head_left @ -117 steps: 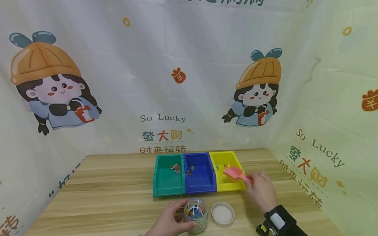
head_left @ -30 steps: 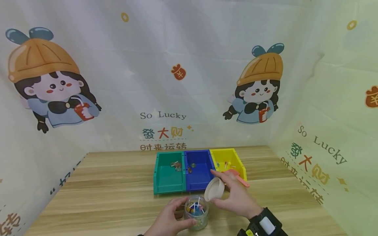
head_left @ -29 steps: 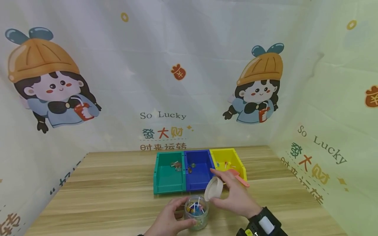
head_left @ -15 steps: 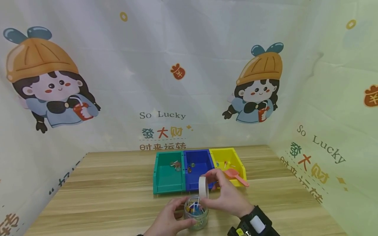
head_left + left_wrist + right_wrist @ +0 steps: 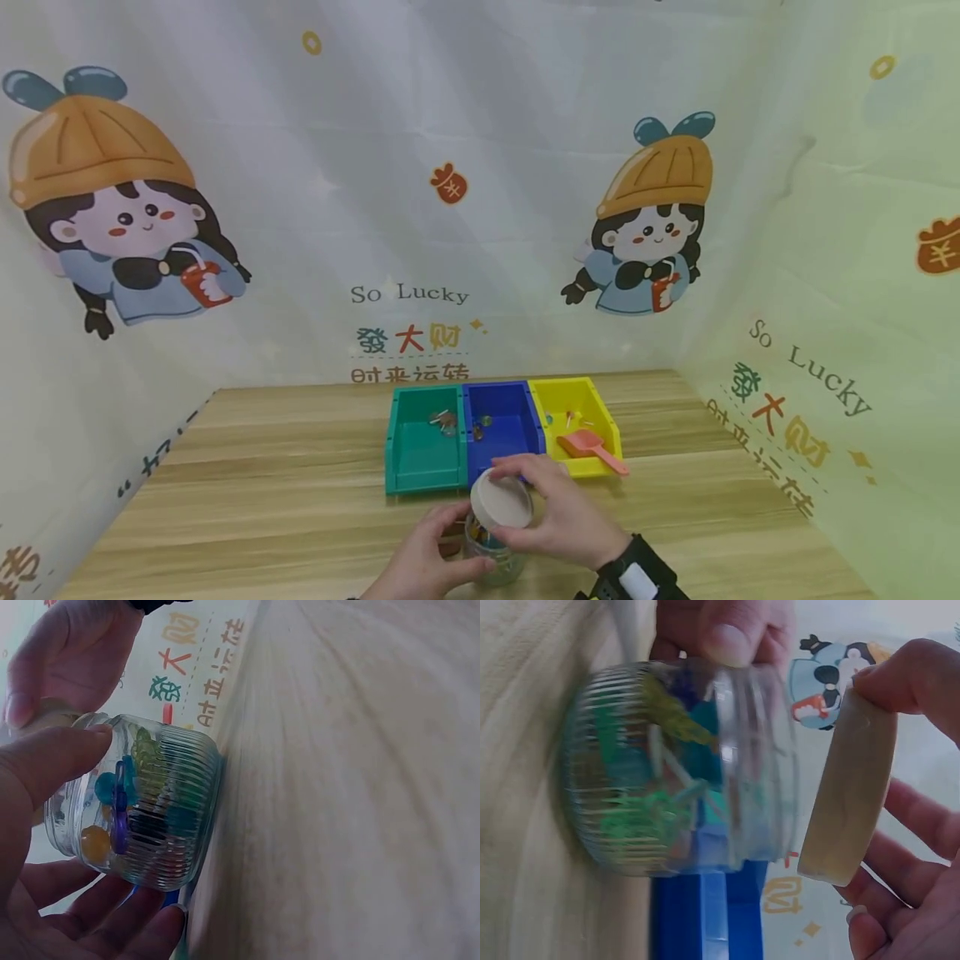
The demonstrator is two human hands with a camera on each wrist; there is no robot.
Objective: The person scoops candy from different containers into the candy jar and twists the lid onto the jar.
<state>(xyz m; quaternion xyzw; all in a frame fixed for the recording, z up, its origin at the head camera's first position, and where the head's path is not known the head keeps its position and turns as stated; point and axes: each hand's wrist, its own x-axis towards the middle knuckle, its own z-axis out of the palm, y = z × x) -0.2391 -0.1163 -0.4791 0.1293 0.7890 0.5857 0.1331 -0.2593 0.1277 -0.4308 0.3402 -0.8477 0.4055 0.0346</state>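
My left hand (image 5: 429, 557) grips a clear ribbed glass jar (image 5: 169, 802) standing on the wooden table, thumb on one side and fingers round the other. Inside the jar lie small colourful pieces, some with white sticks. Above its mouth my right hand (image 5: 558, 515) holds a round cream lid (image 5: 502, 500) by the edge, between thumb and fingers. The lid is tilted, and in the right wrist view a gap shows between it and the jar's threaded rim. A pink scoop (image 5: 588, 443) lies in the yellow bin (image 5: 617, 433), its handle over the front edge.
Behind the jar stand a green bin (image 5: 426, 483) and a blue bin (image 5: 517, 392), side by side with the yellow one. Each bin holds a few small pieces. A printed cloth (image 5: 405, 208) hangs behind and beside the wooden table (image 5: 247, 483).
Earlier my right hand held the scoop over the yellow bin while the lid lay on the table. The scoop now rests there, and the lid has come left and tipped over the jar.
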